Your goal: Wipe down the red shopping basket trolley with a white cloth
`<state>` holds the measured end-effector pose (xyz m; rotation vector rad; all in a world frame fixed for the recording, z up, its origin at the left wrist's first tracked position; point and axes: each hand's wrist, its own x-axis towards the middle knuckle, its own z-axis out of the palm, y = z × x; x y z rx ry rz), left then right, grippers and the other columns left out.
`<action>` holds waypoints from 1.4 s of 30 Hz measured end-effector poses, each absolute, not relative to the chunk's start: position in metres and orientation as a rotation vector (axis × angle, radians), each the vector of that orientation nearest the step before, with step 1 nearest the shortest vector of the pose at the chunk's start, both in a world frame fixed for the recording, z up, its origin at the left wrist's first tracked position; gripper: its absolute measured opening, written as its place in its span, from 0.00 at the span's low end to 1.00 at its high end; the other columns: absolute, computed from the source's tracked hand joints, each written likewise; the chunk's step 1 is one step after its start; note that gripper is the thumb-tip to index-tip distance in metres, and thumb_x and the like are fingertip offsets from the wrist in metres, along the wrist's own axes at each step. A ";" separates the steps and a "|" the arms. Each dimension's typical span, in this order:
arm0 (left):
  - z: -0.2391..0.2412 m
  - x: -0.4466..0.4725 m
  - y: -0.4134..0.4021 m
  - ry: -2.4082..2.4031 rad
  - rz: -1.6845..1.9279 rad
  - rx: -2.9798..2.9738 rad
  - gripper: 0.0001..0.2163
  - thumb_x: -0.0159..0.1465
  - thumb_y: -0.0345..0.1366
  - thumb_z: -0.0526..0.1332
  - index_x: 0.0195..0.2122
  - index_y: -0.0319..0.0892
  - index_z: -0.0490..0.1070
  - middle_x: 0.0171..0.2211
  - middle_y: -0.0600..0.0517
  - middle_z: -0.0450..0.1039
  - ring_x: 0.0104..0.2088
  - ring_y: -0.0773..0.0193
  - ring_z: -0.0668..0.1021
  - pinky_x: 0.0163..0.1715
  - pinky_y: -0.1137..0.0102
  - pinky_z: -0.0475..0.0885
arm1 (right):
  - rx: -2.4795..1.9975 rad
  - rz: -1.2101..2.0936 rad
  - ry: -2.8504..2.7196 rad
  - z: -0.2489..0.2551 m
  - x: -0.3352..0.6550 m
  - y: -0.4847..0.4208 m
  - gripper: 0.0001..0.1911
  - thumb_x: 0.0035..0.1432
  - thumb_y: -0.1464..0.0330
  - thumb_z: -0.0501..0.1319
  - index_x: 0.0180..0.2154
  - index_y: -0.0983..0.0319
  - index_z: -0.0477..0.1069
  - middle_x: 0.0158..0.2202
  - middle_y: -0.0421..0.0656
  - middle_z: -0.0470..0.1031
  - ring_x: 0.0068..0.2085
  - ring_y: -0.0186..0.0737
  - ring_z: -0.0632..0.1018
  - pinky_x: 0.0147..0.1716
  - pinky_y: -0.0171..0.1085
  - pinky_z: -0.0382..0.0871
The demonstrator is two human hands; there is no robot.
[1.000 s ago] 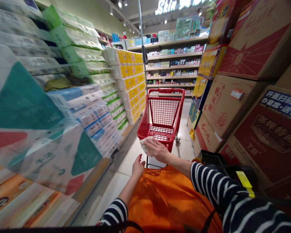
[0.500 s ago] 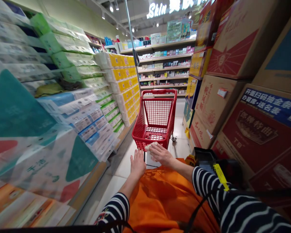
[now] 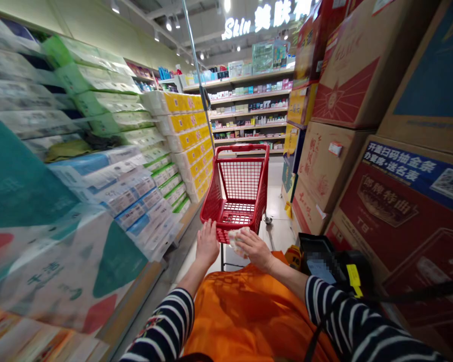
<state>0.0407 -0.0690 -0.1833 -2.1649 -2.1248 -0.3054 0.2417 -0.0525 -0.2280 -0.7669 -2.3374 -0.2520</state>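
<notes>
A red shopping cart [image 3: 237, 181] with a grid basket stands right in front of me, its basket bare inside. My left hand [image 3: 207, 242] rests at the near left rim of the cart, fingers stretched out and holding nothing. In my right hand [image 3: 254, 247] is a pale, patterned cloth [image 3: 237, 241], pressed at the cart's near edge. The fingers lie over the cloth, and part of it shows to their left. My orange apron [image 3: 256, 306] hangs below both hands.
Stacked cardboard cartons [image 3: 335, 166] line the right side. Wrapped tissue packs [image 3: 136, 191] are piled on the left. A black bin-like container [image 3: 317, 246] stands by my right forearm. Shelves of boxed goods [image 3: 252, 108] cross the back.
My left hand has come up to the cart's rim. My right hand with the cloth has shifted slightly down and right, showing more of the cloth. The view has shifted a little.
</notes>
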 end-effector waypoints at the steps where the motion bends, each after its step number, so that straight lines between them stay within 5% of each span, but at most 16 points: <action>1: -0.176 0.037 -0.061 -2.127 -0.261 -2.167 0.29 0.56 0.27 0.48 0.62 0.34 0.47 0.64 0.43 0.44 0.63 0.55 0.50 0.59 0.53 0.52 | -0.815 -0.273 -2.251 -0.217 0.243 -0.050 0.15 0.60 0.73 0.52 0.47 0.60 0.70 0.53 0.45 0.68 0.59 0.43 0.61 0.57 0.48 0.56; 9: -0.157 0.030 -0.041 -2.117 0.123 -2.234 0.28 0.57 0.27 0.46 0.60 0.36 0.51 0.62 0.43 0.51 0.63 0.54 0.52 0.58 0.48 0.52 | -1.280 -0.211 -2.080 -0.207 0.225 -0.045 0.25 0.54 0.70 0.58 0.55 0.62 0.63 0.61 0.52 0.54 0.63 0.55 0.49 0.55 0.53 0.54; 24: -0.169 0.081 -0.079 -2.016 -0.045 -2.363 0.35 0.51 0.31 0.50 0.63 0.39 0.47 0.63 0.48 0.49 0.62 0.57 0.53 0.60 0.53 0.47 | -1.237 -0.283 -2.029 -0.204 0.295 -0.015 0.18 0.62 0.72 0.46 0.46 0.62 0.70 0.53 0.48 0.68 0.58 0.43 0.62 0.58 0.49 0.54; 33: -0.174 0.090 -0.082 -1.849 0.066 -2.340 0.36 0.51 0.32 0.50 0.63 0.35 0.43 0.65 0.48 0.36 0.64 0.57 0.42 0.61 0.55 0.44 | -1.417 -0.174 -1.887 -0.204 0.270 -0.027 0.19 0.61 0.72 0.48 0.51 0.65 0.68 0.54 0.49 0.67 0.59 0.45 0.61 0.58 0.48 0.54; 42: -0.156 0.093 -0.077 -1.760 0.014 -2.357 0.31 0.54 0.31 0.49 0.61 0.36 0.50 0.64 0.47 0.46 0.64 0.57 0.48 0.60 0.51 0.44 | -1.488 -0.001 -1.955 -0.193 0.266 -0.043 0.20 0.61 0.68 0.49 0.54 0.64 0.63 0.58 0.48 0.60 0.61 0.46 0.55 0.57 0.48 0.51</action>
